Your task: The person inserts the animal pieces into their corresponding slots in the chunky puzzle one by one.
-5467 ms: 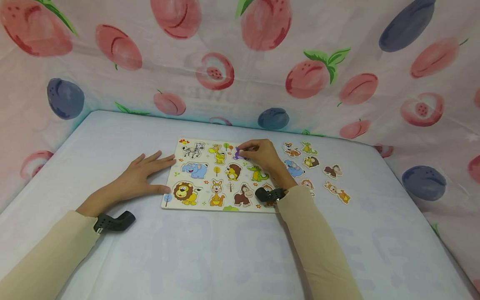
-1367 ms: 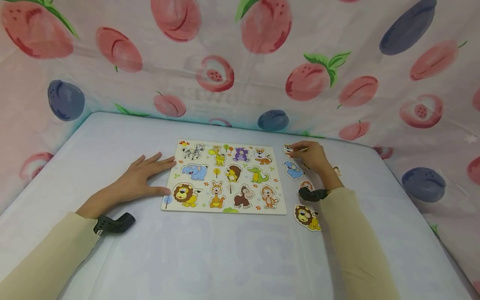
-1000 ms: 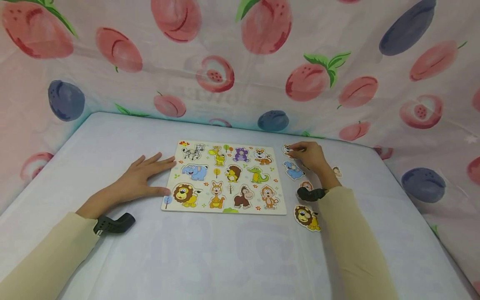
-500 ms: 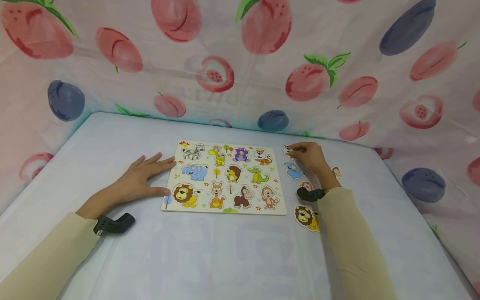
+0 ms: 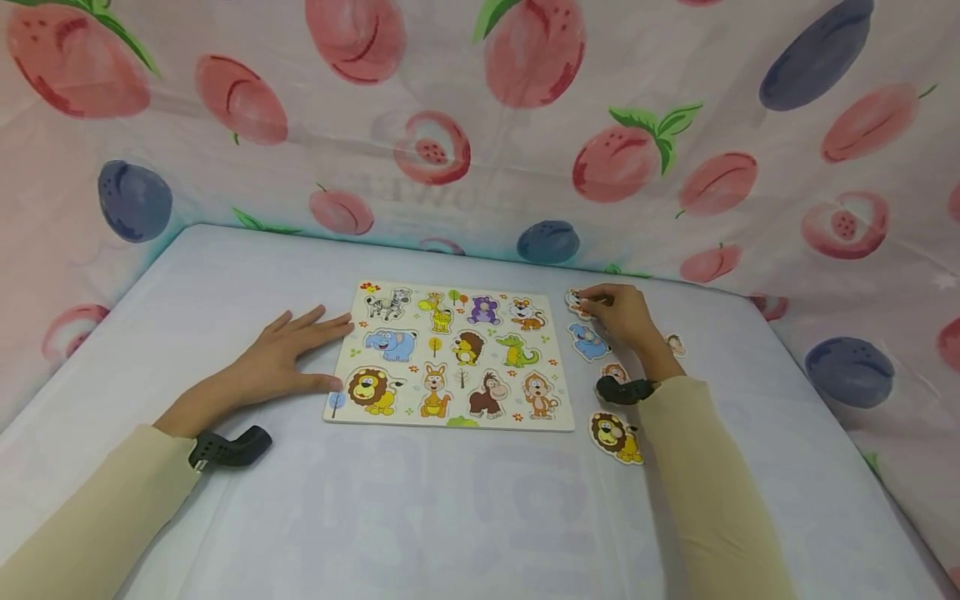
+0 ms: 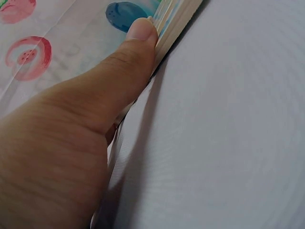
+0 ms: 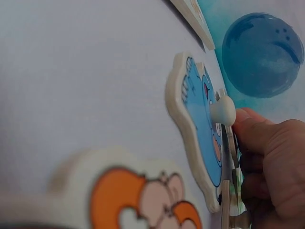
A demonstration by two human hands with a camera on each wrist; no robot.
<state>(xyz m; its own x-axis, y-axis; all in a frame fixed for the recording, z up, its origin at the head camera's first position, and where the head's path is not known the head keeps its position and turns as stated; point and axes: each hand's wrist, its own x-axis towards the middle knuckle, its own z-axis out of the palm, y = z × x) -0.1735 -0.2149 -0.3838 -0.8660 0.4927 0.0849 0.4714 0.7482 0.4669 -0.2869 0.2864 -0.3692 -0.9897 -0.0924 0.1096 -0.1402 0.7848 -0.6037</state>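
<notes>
My left hand (image 5: 279, 360) lies with spread fingers at the left edge of a white animal puzzle board (image 5: 420, 420). In the left wrist view its thumb (image 6: 128, 57) touches the board's edge. Right of the board, my right hand (image 5: 626, 321) pinches a tiger puzzle piece (image 5: 573, 300) between thumb and fingertips, which partly cover it. That piece lies on the table. Just nearer is a blue elephant piece (image 5: 587, 342); its pale round knob (image 7: 223, 110) stands in front of the right fingers in the right wrist view. A purple animal (image 5: 483, 309) is on the board's top row.
A monkey piece (image 5: 613, 372) lies partly behind the right wrist strap (image 5: 626, 389), with a lion piece (image 5: 616, 437) nearer me. Another piece (image 5: 676, 344) shows beyond the right wrist. A fruit-print cloth (image 5: 495, 183) hangs behind the white table (image 5: 420, 508).
Since the earliest frame, my right hand has moved right, from the purple animal on the board to the tiger piece. During the last second both hands have stayed almost still.
</notes>
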